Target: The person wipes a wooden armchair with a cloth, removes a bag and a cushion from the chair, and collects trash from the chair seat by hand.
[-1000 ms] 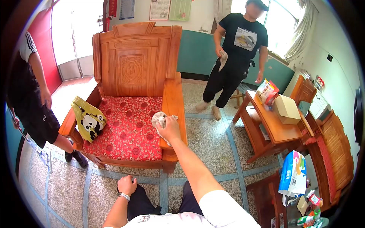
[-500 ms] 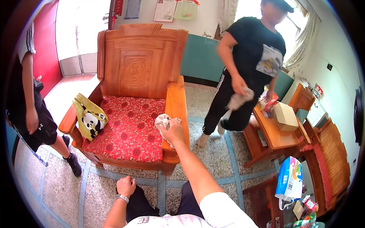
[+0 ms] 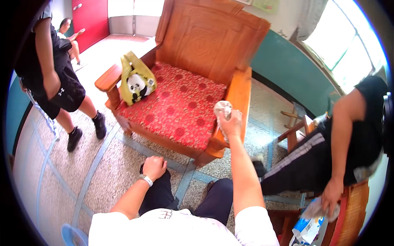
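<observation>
My right hand is closed on a pale crumpled cloth, which lies against the right armrest of a carved wooden chair. My left hand rests on my left knee with its fingers curled; nothing shows in it, though its underside is hidden. A red patterned cushion covers the seat. On the cushion's left side, beside the left armrest, stands a yellow-green bag with a panda on it.
At right a person in black leans over, one hand holding a greyish cloth above a blue and white package. Another person in shorts stands at left. Someone sits by the red door. A blue basin is at lower left.
The view has turned, shifting the chair rightwards and tilting it. The person in black has moved to the right and bent down. My right hand still grips the cloth at the armrest.
</observation>
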Available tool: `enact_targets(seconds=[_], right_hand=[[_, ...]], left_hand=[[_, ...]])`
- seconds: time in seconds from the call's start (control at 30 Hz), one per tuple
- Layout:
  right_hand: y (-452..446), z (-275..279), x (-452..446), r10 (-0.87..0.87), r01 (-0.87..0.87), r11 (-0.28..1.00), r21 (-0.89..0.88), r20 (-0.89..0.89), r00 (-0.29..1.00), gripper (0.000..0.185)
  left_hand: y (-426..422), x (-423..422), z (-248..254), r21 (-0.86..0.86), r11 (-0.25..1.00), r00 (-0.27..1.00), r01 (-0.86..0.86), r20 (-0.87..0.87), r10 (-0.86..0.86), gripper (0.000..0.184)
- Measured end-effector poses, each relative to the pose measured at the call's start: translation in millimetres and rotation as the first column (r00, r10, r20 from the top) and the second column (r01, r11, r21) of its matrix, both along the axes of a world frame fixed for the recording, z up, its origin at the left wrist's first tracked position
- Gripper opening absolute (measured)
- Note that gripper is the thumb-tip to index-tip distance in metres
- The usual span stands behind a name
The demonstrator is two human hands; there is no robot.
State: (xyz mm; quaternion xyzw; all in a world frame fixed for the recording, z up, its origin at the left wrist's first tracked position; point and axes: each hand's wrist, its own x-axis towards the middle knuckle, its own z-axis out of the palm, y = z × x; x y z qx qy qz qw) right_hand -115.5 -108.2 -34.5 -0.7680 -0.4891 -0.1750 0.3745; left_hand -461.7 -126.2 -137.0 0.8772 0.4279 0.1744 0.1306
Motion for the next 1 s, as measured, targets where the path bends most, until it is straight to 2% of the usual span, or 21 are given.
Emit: enact_targets(seconds=[0.03,0.17,0.53,0.7,0.8,0.87,0.93,0.97,1.0], right_hand=[[0,1,1,-0.016,0.015,0.998,-0.056,-0.02,1.0,0.036],[-1,6,-3,0.033,-0.034,0.999,-0.034,-0.028,0.999,0.034],[0,3,0,0.02,-0.021,0.999,-0.045,-0.021,1.0,0.036],[-2,4,-1,0.018,-0.017,0.999,-0.028,0.007,1.0,0.037],[-2,1,-1,0.016,-0.017,0.999,-0.045,-0.005,1.0,0.038],[-1,2,-2,0.011,-0.011,1.0,0.014,0.014,1.0,0.039],[-5,6,-4,0.006,-0.006,1.0,-0.005,0.019,1.0,0.038],[-6,11,-7,0.021,-0.021,1.0,-0.022,0.026,0.999,0.038],[-9,15,-8,-0.03,0.033,0.995,-0.096,0.036,0.999,0.044]], left_hand=[[1,-1,2,0.011,1.0,1.0,0.015,-0.006,-0.015,0.024],[3,-12,2,0.013,1.0,1.0,0.006,0.002,-0.006,0.024],[4,-38,-2,-0.007,0.998,0.996,-0.067,0.05,0.067,0.024],[0,-51,-1,-0.031,0.994,0.994,-0.103,0.04,0.104,0.021],[-7,-59,4,0.045,0.982,0.97,-0.183,0.171,0.173,0.015],[-20,-64,7,0.0,0.98,0.973,-0.199,0.116,0.198,0.012],[-34,-71,4,0.178,0.961,0.975,-0.212,0.1,0.196,0.021],[-40,-76,4,0.093,0.974,0.976,-0.208,0.079,0.201,0.03],[-44,-78,4,0.118,0.97,0.976,-0.21,0.076,0.202,0.031]])
